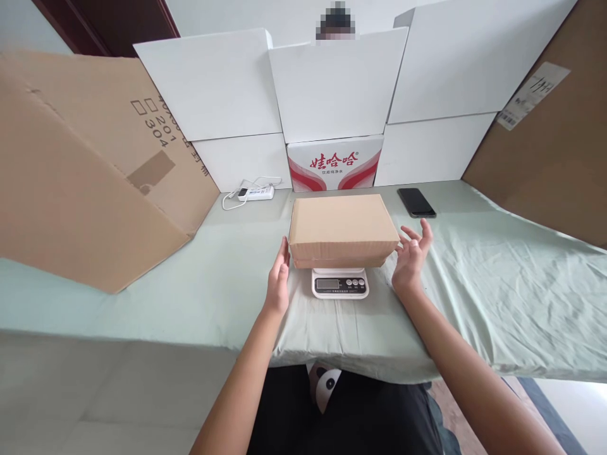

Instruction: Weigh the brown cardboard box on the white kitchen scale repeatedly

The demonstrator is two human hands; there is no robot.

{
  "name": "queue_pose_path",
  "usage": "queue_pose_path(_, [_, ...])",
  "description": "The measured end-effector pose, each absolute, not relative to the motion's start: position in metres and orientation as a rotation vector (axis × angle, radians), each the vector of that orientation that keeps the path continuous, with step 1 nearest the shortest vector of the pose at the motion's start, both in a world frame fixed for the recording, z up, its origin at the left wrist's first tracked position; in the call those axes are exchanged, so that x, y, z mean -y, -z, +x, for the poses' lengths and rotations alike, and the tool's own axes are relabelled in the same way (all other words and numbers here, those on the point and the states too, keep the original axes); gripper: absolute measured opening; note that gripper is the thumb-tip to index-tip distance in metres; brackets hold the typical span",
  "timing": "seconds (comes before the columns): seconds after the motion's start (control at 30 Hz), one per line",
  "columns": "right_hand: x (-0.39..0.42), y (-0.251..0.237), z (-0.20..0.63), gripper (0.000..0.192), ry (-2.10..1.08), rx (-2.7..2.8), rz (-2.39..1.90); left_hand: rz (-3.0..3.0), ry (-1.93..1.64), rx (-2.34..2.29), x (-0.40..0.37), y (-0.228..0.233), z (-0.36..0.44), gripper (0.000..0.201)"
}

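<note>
A flat brown cardboard box [342, 227] rests on a small white digital scale [340, 283] in the middle of the table. My left hand [279, 278] is beside the box's left end, fingers straight, right at its edge. My right hand [411, 256] hovers open just off the box's right end, fingers spread, a small gap between them and the box. Neither hand holds anything. The scale's display faces me below the box's front edge.
A pale green cloth [474, 284] covers the table. A black phone [416, 202] lies at the back right, a white power strip [255, 193] at the back left. White boxes [332, 88], a red-printed carton [334, 164] and large brown cardboard sheets [85, 177] wall the table.
</note>
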State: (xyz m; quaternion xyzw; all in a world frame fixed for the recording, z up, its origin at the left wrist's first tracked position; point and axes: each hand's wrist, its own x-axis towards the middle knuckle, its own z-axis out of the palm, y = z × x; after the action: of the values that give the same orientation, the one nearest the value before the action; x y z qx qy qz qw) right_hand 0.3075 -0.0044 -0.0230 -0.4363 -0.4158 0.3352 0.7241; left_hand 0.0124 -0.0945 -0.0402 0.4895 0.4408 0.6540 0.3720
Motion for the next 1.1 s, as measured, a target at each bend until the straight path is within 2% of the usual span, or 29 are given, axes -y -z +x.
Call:
queue_pose_path(0.6, [-0.014,0.027,0.313,0.062,-0.856,0.757,-0.972,1.257,-1.670,-1.179,0.095,0.044,0.011,0.098])
queue_pose_path(0.77, [-0.017,0.028,0.316,0.057,-0.876,0.779,-0.986,1.273,-1.661,-1.163,0.097,0.039,0.012,0.094])
queue_pose_path(1.1, [0.024,0.017,0.311,0.075,-0.667,1.423,-0.959,1.410,-1.560,-1.086,0.101,0.019,0.019,0.088])
